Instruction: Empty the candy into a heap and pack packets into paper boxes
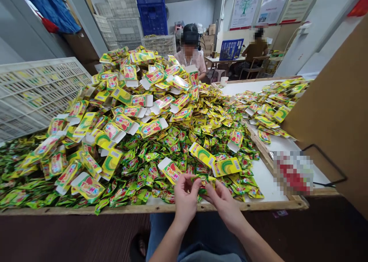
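Just over the table's front edge, my left hand [186, 196] and my right hand [223, 200] are close together, thumbs and fingers pinched. Between their fingertips are small shiny packets [202, 180], green and yellow with red print; fingers hide how many. An open yellow carton [170, 170] with a white flap lies just beyond my left hand. Two more yellow cartons, one of them nearer [227, 167], rest on the heap past my right hand. Loose green packets [149, 154] spread around them, with a high pile of flattened-looking and open cartons [123, 95] behind to the left.
A wooden rim [138, 209] borders the white tabletop. At left a white plastic crate [43, 93] leans over the packets. On the right are more packets [270, 112], a blurred red-and-white item [294, 172] and a brown board [333, 112]. A person [191, 55] sits opposite.
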Demonstrator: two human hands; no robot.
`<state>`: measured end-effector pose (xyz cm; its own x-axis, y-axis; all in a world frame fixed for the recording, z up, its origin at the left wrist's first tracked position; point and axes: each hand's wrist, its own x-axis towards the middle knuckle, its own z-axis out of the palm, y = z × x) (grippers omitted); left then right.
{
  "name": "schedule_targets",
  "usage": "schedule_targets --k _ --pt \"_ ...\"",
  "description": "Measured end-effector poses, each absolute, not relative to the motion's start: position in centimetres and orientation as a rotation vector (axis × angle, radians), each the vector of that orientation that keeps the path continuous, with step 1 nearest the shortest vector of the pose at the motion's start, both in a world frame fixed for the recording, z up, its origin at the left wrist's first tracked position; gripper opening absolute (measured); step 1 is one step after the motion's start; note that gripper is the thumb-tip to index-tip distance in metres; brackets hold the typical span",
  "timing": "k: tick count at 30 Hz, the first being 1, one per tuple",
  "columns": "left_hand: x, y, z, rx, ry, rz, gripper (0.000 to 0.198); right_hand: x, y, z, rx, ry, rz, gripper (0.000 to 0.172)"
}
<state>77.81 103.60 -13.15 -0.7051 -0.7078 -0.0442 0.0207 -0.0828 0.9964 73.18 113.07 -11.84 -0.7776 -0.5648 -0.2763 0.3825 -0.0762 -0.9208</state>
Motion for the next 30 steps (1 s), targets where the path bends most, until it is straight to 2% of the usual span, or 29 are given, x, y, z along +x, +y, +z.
schedule_targets --k 3,5,9,13,17,21,26,28,30 --pt "79.1 103.0 -14.3 0.678 -1.940 -1.738 0.038 73.1 114.5 -12.8 -0.154 1.626 -1.842 0.047" --pt "79.5 101.3 -14.6 0.831 -2.154 -1.435 0.043 72.4 115.7 -13.2 -0.119 1.705 -1.831 0.048" --pt "78.3 97.5 -14.7 1.450 -2.342 -0.649 0.065 70.7 116.8 -13.3 -0.136 2.023 -1.893 0.050" --pt "75.9 97.2 -14.7 1.465 -2.553 -0.409 0.075 70.8 116.0 -13.5 -0.326 2.068 -1.871 0.048" --pt "75.6 97.9 -14.2 1.379 -2.593 -0.348 0.071 71.2 115.5 -14.0 -0.357 2.120 -1.879 0.045" --pt "77.5 98.0 -13.2 1.131 -2.443 -0.529 0.057 70.4 116.1 -13.2 -0.294 2.138 -1.932 0.046" --pt "78.7 99.3 -12.7 0.723 -2.380 -0.797 0.074 70.1 114.4 -9.4 -0.477 2.174 -2.157 0.034" --pt "78.6 99.6 -12.8 0.555 -2.342 -0.744 0.063 70.2 113.4 -7.8 -0.599 2.167 -2.211 0.029" --pt "78.6 99.7 -12.9 0.419 -2.317 -0.659 0.049 70.1 112.8 -6.5 -0.811 2.250 -2.096 0.021"
